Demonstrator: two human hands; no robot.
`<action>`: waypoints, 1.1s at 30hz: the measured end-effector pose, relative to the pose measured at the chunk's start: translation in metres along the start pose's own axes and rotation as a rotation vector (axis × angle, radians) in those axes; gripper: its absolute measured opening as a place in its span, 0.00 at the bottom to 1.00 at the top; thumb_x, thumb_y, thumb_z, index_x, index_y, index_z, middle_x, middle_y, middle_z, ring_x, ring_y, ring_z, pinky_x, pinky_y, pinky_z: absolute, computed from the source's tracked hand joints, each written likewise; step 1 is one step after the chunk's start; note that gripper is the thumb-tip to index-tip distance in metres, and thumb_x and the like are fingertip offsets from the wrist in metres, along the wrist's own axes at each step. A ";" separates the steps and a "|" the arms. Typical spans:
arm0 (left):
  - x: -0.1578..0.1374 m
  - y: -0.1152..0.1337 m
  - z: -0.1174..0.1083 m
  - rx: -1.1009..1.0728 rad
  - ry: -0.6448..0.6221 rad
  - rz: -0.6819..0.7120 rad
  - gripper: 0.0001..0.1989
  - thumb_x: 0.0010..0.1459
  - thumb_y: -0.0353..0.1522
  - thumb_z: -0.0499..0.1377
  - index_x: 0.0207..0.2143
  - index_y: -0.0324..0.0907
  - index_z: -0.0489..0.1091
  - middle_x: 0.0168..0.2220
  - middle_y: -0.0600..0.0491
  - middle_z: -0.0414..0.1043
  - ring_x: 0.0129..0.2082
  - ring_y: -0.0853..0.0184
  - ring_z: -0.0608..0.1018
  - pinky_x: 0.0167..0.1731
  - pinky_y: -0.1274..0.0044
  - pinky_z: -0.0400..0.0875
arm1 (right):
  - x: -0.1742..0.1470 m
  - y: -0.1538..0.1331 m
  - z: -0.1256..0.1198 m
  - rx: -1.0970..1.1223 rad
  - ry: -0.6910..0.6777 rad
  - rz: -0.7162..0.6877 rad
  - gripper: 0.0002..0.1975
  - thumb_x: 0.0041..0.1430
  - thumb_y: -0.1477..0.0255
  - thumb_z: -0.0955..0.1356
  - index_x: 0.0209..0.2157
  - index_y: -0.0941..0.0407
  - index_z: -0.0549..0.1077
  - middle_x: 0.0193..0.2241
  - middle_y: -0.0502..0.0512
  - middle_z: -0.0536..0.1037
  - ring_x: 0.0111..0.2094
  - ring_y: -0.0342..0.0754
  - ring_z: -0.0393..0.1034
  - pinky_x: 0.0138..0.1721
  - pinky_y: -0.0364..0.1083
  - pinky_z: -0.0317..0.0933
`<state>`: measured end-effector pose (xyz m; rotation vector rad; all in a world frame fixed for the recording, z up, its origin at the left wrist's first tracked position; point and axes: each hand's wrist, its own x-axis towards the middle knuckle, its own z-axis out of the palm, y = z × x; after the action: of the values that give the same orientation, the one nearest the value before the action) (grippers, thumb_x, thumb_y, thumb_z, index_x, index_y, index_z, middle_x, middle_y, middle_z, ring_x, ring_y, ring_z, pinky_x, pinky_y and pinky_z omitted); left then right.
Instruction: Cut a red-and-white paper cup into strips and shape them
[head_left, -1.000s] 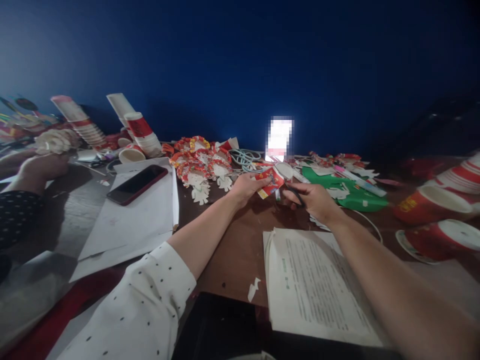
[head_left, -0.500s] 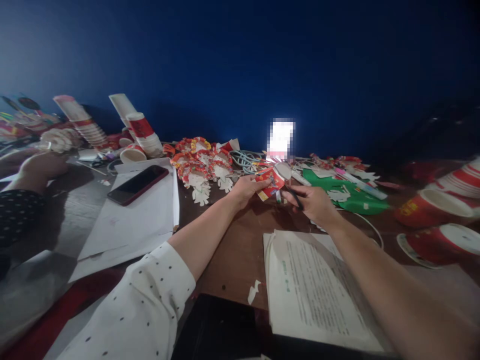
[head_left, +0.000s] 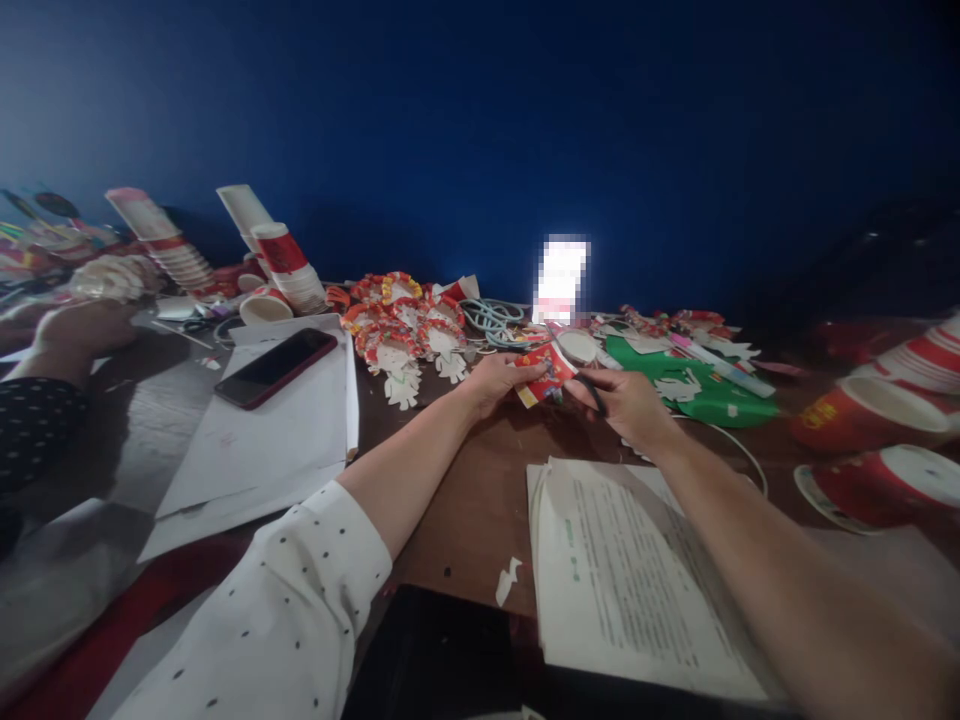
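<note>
1. Paper cup point(head_left: 551, 366), red with a white rim, sits tilted on its side between both hands, just above the brown table point(head_left: 480, 500) near its far middle.
2. Left hand point(head_left: 499, 380) is closed on the cup's lower side, fingers wrapped under it, thumb on top.
3. Right hand point(head_left: 630, 405) is curled around the dark handles of scissors point(head_left: 592, 392), which point toward the cup; whether the blades touch the cup is too small to tell.
4. Printed papers point(head_left: 622, 570) lie flat in a stack on the table below the right forearm.
5. Green sheet point(head_left: 705, 395) lies just beyond the right hand, with white cut-out shapes on it.
6. Red and white paper decorations point(head_left: 397, 330) are piled just left of the left hand.
7. Dark phone point(head_left: 274, 368) rests on white sheets point(head_left: 262, 440) well to the left.
8. Stacked cups point(head_left: 289, 265) lean at the far left of the table; more red cups point(head_left: 870, 410) lie on their sides at the right edge.
9. Another person's hand point(head_left: 82, 330) rests on the table at the far left.
</note>
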<state>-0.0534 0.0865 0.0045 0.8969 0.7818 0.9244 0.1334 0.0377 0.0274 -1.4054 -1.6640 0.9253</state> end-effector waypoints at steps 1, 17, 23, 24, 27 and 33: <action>0.000 0.000 -0.001 0.010 0.004 -0.002 0.15 0.42 0.32 0.71 0.31 0.33 0.74 0.27 0.49 0.77 0.24 0.70 0.77 0.33 0.75 0.74 | 0.001 0.001 0.000 0.001 0.000 -0.004 0.18 0.49 0.56 0.71 0.31 0.57 0.80 0.18 0.48 0.70 0.18 0.41 0.60 0.21 0.43 0.54; -0.005 0.008 -0.005 0.184 -0.118 0.012 0.11 0.41 0.31 0.67 0.30 0.37 0.76 0.27 0.51 0.77 0.28 0.68 0.77 0.31 0.77 0.70 | 0.015 0.019 -0.002 0.342 0.560 -0.024 0.22 0.47 0.55 0.72 0.39 0.57 0.78 0.24 0.52 0.76 0.22 0.44 0.70 0.23 0.44 0.64; -0.023 0.015 0.000 0.840 -0.434 -0.004 0.18 0.46 0.47 0.65 0.25 0.39 0.76 0.20 0.56 0.68 0.19 0.73 0.66 0.21 0.78 0.56 | 0.020 0.020 -0.014 0.104 0.765 -0.104 0.22 0.49 0.59 0.71 0.42 0.58 0.75 0.32 0.57 0.78 0.33 0.50 0.73 0.34 0.49 0.68; -0.021 0.014 -0.001 0.933 -0.401 0.049 0.21 0.47 0.49 0.63 0.21 0.39 0.74 0.18 0.56 0.65 0.19 0.73 0.64 0.21 0.78 0.55 | 0.020 0.022 -0.015 0.065 0.772 -0.114 0.22 0.49 0.59 0.71 0.43 0.58 0.75 0.33 0.57 0.78 0.34 0.51 0.73 0.36 0.50 0.68; -0.012 0.007 -0.003 1.081 -0.214 0.224 0.23 0.51 0.51 0.59 0.21 0.40 0.74 0.20 0.55 0.68 0.22 0.72 0.66 0.23 0.77 0.57 | 0.021 0.030 -0.015 -0.050 0.753 -0.134 0.22 0.49 0.60 0.71 0.43 0.59 0.74 0.33 0.57 0.78 0.34 0.51 0.72 0.39 0.50 0.66; 0.000 -0.010 -0.006 1.301 0.126 0.615 0.10 0.57 0.37 0.58 0.35 0.45 0.78 0.35 0.51 0.76 0.35 0.64 0.74 0.37 0.74 0.66 | 0.021 0.044 -0.019 -0.245 0.553 -0.079 0.26 0.49 0.60 0.70 0.48 0.58 0.73 0.33 0.56 0.76 0.32 0.49 0.68 0.39 0.49 0.63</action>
<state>-0.0546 0.0852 -0.0072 2.3219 1.2637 0.9464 0.1673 0.0657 -0.0015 -1.5659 -1.4195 0.2492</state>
